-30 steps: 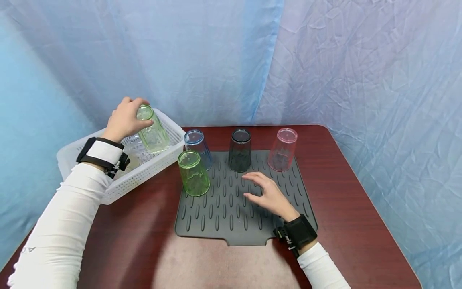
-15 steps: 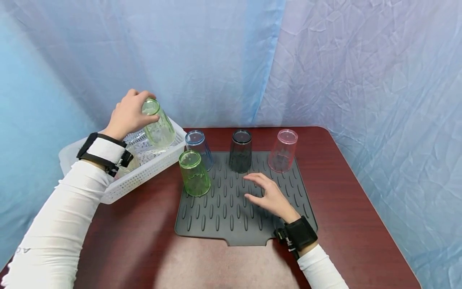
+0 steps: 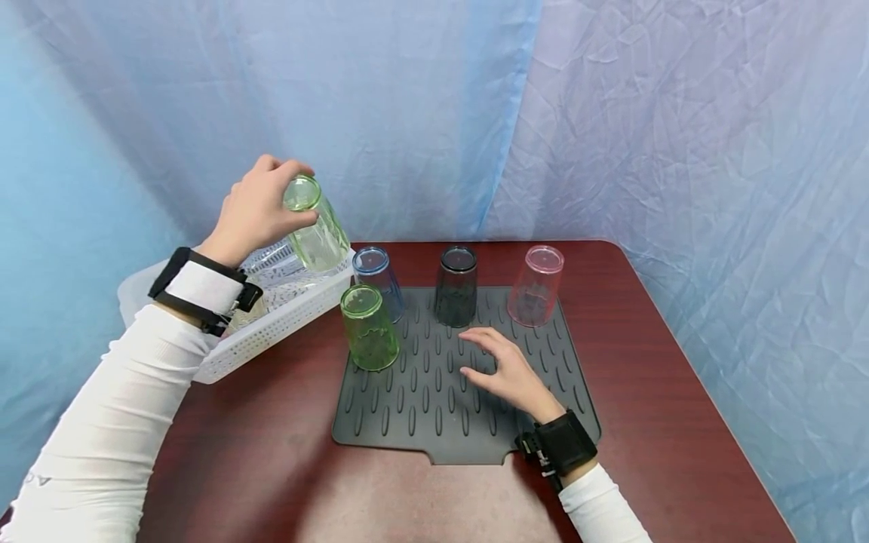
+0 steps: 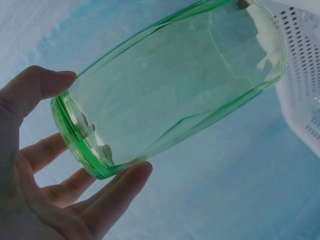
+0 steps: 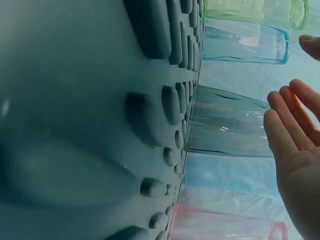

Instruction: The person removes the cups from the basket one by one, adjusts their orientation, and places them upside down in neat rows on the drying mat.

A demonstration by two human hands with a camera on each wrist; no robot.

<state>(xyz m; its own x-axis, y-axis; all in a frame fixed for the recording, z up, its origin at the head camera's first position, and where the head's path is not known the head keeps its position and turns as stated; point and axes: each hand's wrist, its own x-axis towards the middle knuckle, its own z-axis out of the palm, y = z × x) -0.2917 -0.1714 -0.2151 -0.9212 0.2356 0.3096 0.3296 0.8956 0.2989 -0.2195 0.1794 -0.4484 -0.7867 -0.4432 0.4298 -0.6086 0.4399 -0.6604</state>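
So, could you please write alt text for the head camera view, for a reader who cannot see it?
A person's left hand holds a tilted green glass above a white basket on a dark red table. The right hand rests open on a grey ridged mat, where green, blue, dark and pink cups stand upside down.

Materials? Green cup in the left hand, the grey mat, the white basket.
Green cup: clear tinted plastic or glass, glossy; see-through with faceted walls, can't tell which.
Grey mat: looks like matte silicone or rubber, with moulded raised ribs.
White basket: plastic, perforated walls.
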